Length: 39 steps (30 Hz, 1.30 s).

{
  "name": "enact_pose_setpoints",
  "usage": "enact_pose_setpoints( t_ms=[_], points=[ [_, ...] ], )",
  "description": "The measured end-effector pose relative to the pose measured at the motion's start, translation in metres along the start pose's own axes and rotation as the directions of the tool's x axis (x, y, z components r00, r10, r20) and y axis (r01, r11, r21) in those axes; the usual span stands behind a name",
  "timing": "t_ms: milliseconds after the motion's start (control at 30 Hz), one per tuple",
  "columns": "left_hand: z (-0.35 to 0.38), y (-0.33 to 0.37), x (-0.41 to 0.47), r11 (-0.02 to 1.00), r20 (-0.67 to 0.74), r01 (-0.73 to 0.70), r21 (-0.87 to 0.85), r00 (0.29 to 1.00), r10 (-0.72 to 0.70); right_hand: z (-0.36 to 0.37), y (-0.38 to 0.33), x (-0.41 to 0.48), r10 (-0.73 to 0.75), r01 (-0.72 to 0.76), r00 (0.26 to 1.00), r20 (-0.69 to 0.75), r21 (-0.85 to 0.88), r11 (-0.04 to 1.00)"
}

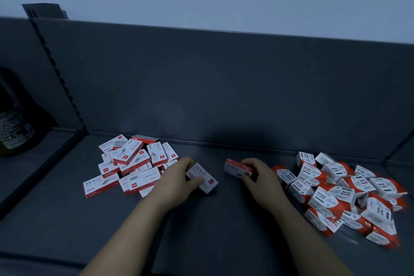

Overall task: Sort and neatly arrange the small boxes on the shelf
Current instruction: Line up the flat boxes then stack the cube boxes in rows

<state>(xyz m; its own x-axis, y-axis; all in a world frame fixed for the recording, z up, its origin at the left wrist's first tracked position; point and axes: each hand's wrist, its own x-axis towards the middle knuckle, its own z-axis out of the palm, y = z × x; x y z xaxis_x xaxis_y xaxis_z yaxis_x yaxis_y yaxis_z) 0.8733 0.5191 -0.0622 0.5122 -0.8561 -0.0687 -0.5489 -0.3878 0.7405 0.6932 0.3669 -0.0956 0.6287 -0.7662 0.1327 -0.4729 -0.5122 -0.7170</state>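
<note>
Two loose heaps of small red-and-white boxes lie on the dark grey shelf [219,219]. The left heap [127,163] is flat staple boxes marked 24/6. The right heap [340,190] is squarer paper clip boxes. Between the heaps, my left hand [179,177] grips a single staple box [205,179] resting on the shelf, label up. My right hand [259,177] holds another staple box [237,167] by its right end, its long side turned toward me.
The shelf's tall back panel [224,87] stands just behind the heaps. A slotted upright [58,74] divides off the left bay, where a dark bottle [15,123] stands. A pale wall rises above the panel.
</note>
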Motion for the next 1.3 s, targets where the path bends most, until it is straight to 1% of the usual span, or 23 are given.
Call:
enact_pose_setpoints(
  t_ms=[100, 200, 267, 367, 467, 567, 633, 700, 733, 867, 1000, 1067, 1300],
  points=[
    [-0.005, -0.001, -0.001, 0.996, -0.015, -0.050, 0.067, 0.999, 0.051, 0.003, -0.002, -0.001, 0.014, -0.015, 1.000, 0.007, 0.094, 0.995],
    [0.002, 0.005, 0.001, 0.994, 0.056, -0.090, 0.069, 0.995, 0.086, 0.002, -0.002, 0.000, 0.014, -0.017, 1.000, 0.018, 0.195, 0.981],
    [0.013, 0.008, 0.001, 0.989, 0.085, -0.109, 0.100, 0.991, 0.101, 0.001, 0.000, 0.000, 0.002, -0.009, 1.000, 0.030, 0.236, 0.972],
    [0.028, 0.006, 0.003, 0.983, 0.044, -0.111, 0.148, 0.993, 0.106, -0.001, 0.005, 0.000, -0.009, -0.002, 0.999, 0.038, 0.263, 0.965],
    [0.034, 0.009, 0.006, 0.968, 0.035, -0.123, 0.220, 0.992, 0.118, -0.002, 0.006, 0.000, -0.033, 0.020, 0.999, 0.044, 0.261, 0.965],
    [0.036, 0.010, 0.007, 0.972, -0.005, -0.124, 0.198, 0.992, 0.128, 0.000, 0.008, -0.003, 0.024, -0.035, 0.999, 0.038, 0.326, 0.945],
    [0.037, 0.009, 0.007, 0.977, -0.026, -0.108, 0.186, 0.993, 0.115, 0.001, 0.011, -0.004, 0.045, -0.039, 0.999, -0.015, 0.289, 0.957],
    [0.038, 0.008, 0.008, 0.977, -0.030, -0.101, 0.187, 0.994, 0.108, 0.002, 0.013, -0.007, 0.010, 0.000, 0.998, -0.055, 0.180, 0.984],
    [0.039, 0.010, 0.009, 0.978, -0.033, -0.108, 0.180, 0.993, 0.116, 0.003, 0.012, -0.007, 0.009, 0.000, 0.999, -0.054, 0.163, 0.987],
    [0.046, 0.014, 0.009, 0.974, -0.058, -0.161, 0.157, 0.983, 0.172, 0.010, 0.007, -0.006, 0.052, -0.043, 0.998, -0.030, 0.239, 0.970],
    [0.042, 0.014, 0.008, 0.978, -0.060, -0.175, 0.110, 0.981, 0.182, 0.010, 0.003, -0.006, 0.080, -0.075, 0.997, -0.005, 0.297, 0.952],
    [0.038, 0.014, 0.007, 0.980, -0.048, -0.178, 0.089, 0.982, 0.183, 0.008, 0.001, -0.008, 0.072, -0.074, 0.997, 0.017, 0.280, 0.957],
    [0.022, 0.001, -0.014, 0.979, 0.053, -0.162, 0.126, 0.986, 0.157, 0.013, -0.020, -0.031, 0.061, -0.079, 0.993, 0.101, 0.175, 0.981]
  ],
)
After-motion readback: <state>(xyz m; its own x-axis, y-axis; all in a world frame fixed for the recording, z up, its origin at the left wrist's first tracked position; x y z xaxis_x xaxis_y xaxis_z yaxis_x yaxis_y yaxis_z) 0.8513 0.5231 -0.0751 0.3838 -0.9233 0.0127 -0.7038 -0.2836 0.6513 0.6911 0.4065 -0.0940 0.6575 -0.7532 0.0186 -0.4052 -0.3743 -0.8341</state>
